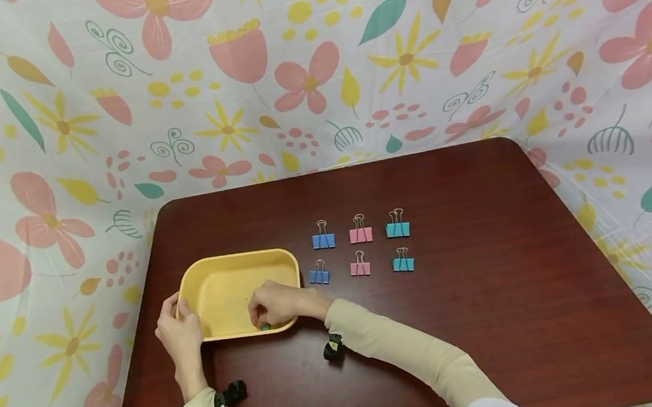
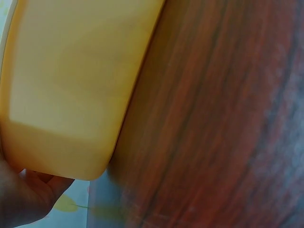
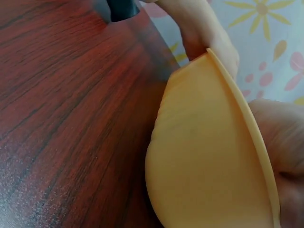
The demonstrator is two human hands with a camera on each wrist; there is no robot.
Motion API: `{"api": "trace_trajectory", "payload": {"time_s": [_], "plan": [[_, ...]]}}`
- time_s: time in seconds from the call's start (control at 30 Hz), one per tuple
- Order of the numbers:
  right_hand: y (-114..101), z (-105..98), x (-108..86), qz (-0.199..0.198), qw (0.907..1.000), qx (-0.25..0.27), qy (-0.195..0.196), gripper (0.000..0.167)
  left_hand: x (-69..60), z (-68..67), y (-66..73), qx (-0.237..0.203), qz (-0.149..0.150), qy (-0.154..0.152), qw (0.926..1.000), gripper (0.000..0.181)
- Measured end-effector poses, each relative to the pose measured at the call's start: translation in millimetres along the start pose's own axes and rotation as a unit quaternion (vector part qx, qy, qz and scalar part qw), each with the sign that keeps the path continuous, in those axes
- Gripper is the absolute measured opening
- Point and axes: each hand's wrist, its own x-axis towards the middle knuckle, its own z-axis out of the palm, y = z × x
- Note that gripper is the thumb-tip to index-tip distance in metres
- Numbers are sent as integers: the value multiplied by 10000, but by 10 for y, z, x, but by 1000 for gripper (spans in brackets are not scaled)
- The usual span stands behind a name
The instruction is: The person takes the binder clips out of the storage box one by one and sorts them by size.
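A yellow plastic bin (image 1: 224, 291) stands on the left part of the table. My left hand (image 1: 180, 333) grips its left end, thumb at the rim and fingers outside, as the left wrist view also shows at the bin's end (image 2: 61, 142). Inside the bin, at its near right corner, my right hand (image 1: 276, 302) has curled fingers pinching a small green thing (image 1: 264, 327), mostly hidden under them; its kind cannot be made out. In the right wrist view the bin wall (image 3: 209, 152) covers much of the right hand (image 3: 280, 137).
Right of the bin, binder clips lie in two rows: blue clips (image 1: 324, 241) (image 1: 319, 276), pink clips (image 1: 360, 234) (image 1: 360, 268) and teal clips (image 1: 397, 229) (image 1: 403, 264). The dark wooden table (image 1: 509, 266) meets a floral curtain (image 1: 308, 122) behind.
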Motion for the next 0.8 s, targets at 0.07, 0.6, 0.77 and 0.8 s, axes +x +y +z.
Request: {"api": "trace_trajectory", "payload": {"time_s": [0.07, 0.6, 0.77, 0.8], "plan": [[13, -15, -7, -55, 9996, 215, 200, 10, 1, 2, 5, -14, 6, -7, 10000, 33], [150, -511, -284, -275, 9780, 1310, 1597, 8, 16, 8, 7, -39, -57, -49, 10000, 33], [187, -647, -454, -171, 9719, 1350, 1922, 10, 12, 3, -19, -8, -78, -47, 10000, 32], [196, -673, -492, -169, 9709, 1343, 1974, 10, 11, 2, -24, -11, -85, -50, 10000, 32]]}}
